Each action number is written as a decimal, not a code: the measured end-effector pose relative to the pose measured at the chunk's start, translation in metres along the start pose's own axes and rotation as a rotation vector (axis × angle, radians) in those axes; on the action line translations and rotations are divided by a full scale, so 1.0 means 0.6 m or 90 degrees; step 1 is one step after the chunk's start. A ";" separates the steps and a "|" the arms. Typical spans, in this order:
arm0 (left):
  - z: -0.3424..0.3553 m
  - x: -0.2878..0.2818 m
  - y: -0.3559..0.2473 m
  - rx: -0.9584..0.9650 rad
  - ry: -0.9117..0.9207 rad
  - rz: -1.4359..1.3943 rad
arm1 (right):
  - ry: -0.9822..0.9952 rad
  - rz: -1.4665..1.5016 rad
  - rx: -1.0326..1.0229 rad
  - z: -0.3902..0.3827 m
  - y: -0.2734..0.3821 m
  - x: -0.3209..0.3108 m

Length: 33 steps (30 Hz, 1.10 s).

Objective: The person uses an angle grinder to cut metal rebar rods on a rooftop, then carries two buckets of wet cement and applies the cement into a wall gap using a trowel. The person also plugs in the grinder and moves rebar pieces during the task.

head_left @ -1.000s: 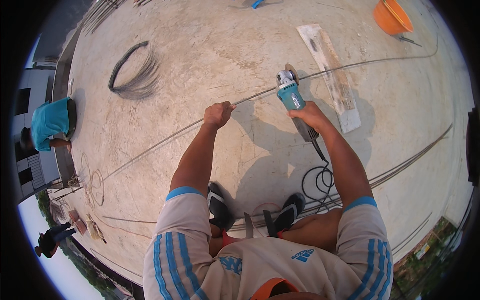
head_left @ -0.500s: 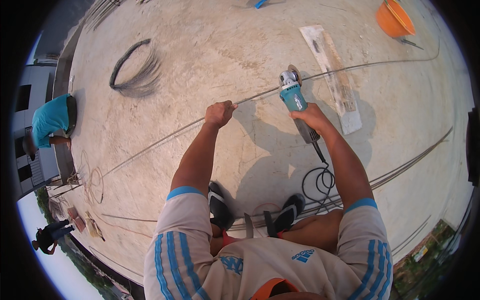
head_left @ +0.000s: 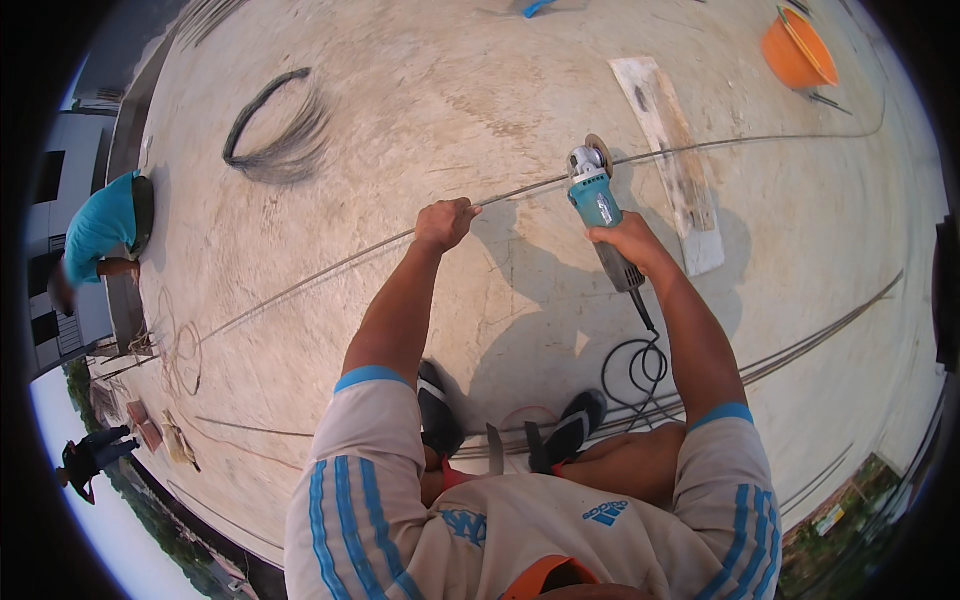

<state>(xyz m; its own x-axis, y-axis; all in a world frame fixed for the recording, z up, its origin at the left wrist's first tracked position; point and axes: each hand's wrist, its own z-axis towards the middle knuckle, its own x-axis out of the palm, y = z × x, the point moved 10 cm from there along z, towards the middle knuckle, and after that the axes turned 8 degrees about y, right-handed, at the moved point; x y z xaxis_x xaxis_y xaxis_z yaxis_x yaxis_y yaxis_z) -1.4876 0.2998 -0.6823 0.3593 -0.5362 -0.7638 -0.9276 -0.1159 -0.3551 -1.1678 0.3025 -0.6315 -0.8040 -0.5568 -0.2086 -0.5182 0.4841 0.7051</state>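
Observation:
My left hand (head_left: 446, 222) is closed around a long thin steel bar (head_left: 330, 273), which runs from the lower left across to the far right and bends at its far right end. In my right hand (head_left: 628, 240) is a teal and black angle grinder (head_left: 597, 203), gripped by its body. Its cutting disc (head_left: 599, 155) stands at the bar, to the right of my left hand; whether the disc touches the bar I cannot tell. A black cord (head_left: 640, 312) leaves the grinder's rear and coils on the floor by my foot.
Under the bar at right lies a pale wooden plank (head_left: 640, 85). An orange bucket (head_left: 790, 50) is at the far right, a coil of dark wire (head_left: 240, 125) at the far left. More bars (head_left: 820, 322) lie near my feet. A person in a teal shirt (head_left: 105, 225) bends at the left edge.
The grinder and my right hand have shifted slightly right in the picture, along with the whole scene. My left hand keeps its hold on the bar.

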 end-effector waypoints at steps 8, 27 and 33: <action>-0.001 0.002 -0.004 0.000 0.015 0.023 | -0.014 -0.028 0.027 0.003 0.000 -0.001; -0.007 0.006 -0.005 -0.010 0.019 0.020 | -0.010 -0.002 0.023 0.001 -0.008 0.001; -0.004 0.021 0.003 -0.017 0.032 0.009 | -0.021 0.027 -0.011 -0.027 0.039 -0.008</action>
<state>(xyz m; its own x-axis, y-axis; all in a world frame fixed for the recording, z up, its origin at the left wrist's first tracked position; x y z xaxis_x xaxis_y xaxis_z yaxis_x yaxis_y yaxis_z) -1.4850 0.2905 -0.6913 0.3418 -0.5787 -0.7405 -0.9350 -0.1296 -0.3302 -1.1713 0.3056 -0.6027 -0.8345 -0.5134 -0.2001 -0.4783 0.4948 0.7255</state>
